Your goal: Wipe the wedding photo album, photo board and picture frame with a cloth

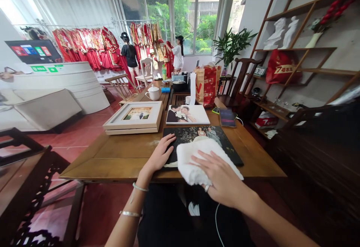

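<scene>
A dark wedding photo album [194, 131] lies at the table's near edge, with a couple pictured on its cover. My left hand [162, 152] rests on the album's left side, fingers stretched out and holding nothing. Over the lower middle of the cover is a folded white cloth [188, 157]. My right hand [215, 170] grips this cloth from above and presses it on the album, fingers laid across it. Part of the cover is hidden beneath the cloth. Beyond it lies a white-edged photo album [188, 114], left of which are stacked picture frames [134, 116].
A phone [227, 118] with a cable lies at the right of the wooden table [112, 160]. Farther back stand a paper bag [207, 86], a lidded white cup [153, 92] and a dark pot [179, 86]. Two people stand by racks of red garments [87, 48].
</scene>
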Action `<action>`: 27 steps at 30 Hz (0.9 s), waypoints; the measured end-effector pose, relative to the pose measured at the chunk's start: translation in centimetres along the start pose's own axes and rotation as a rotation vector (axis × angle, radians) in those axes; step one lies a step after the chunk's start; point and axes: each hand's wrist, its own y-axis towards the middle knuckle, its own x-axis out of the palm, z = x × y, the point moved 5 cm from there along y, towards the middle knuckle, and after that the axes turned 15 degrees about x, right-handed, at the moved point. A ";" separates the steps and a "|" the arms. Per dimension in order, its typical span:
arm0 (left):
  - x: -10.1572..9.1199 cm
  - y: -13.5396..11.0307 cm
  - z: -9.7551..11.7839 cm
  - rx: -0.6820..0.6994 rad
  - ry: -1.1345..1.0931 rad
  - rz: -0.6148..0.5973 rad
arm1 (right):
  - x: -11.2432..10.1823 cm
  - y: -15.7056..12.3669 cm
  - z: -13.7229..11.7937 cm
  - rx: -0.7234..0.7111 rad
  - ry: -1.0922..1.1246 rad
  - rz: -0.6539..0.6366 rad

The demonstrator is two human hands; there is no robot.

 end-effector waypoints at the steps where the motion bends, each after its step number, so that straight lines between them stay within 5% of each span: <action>1: 0.0 0.0 0.0 0.002 0.006 -0.002 | -0.3 0.5 1.0 0.040 -0.011 0.030; 8: 0.0 0.1 -0.1 0.018 0.029 -0.008 | -1.7 7.6 6.1 0.259 -0.112 0.128; 16: 0.4 0.5 0.0 0.016 0.037 -0.032 | -2.1 15.4 2.4 0.110 -0.097 0.056; 22: 0.5 0.4 -0.3 -0.003 0.050 -0.025 | -0.8 16.9 -0.6 0.030 -0.089 0.039; 27: 0.3 0.3 -0.1 0.022 0.038 -0.038 | -0.8 15.2 1.8 0.124 -0.101 0.065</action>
